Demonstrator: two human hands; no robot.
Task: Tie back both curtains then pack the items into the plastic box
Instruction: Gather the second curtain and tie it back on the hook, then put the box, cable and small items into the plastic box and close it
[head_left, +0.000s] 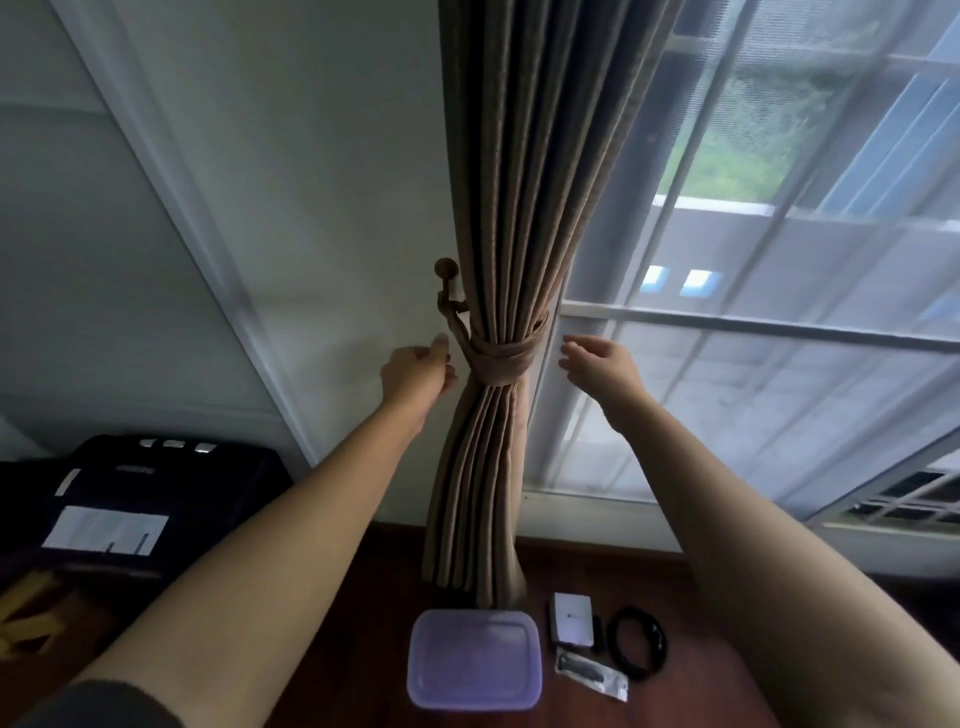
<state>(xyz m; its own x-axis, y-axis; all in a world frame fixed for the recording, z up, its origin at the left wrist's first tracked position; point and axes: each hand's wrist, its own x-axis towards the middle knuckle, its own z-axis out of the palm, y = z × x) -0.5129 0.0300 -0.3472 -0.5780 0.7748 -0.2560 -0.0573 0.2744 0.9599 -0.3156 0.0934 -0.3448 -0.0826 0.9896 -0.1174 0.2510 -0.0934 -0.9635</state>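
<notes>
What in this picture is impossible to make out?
- Head view: the second curtain lies outside the frame; only one tied curtain shows.
- The plastic box has a cloudy lid, so what is inside cannot be seen.
- The small packet beside it is too small to read.
- The dark case at left is dim and cut off by the edge.

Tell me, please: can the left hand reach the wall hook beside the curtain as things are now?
Probably yes. The left hand is open just below the wall hook, and nothing lies between them; the tieback is off to its right.
</notes>
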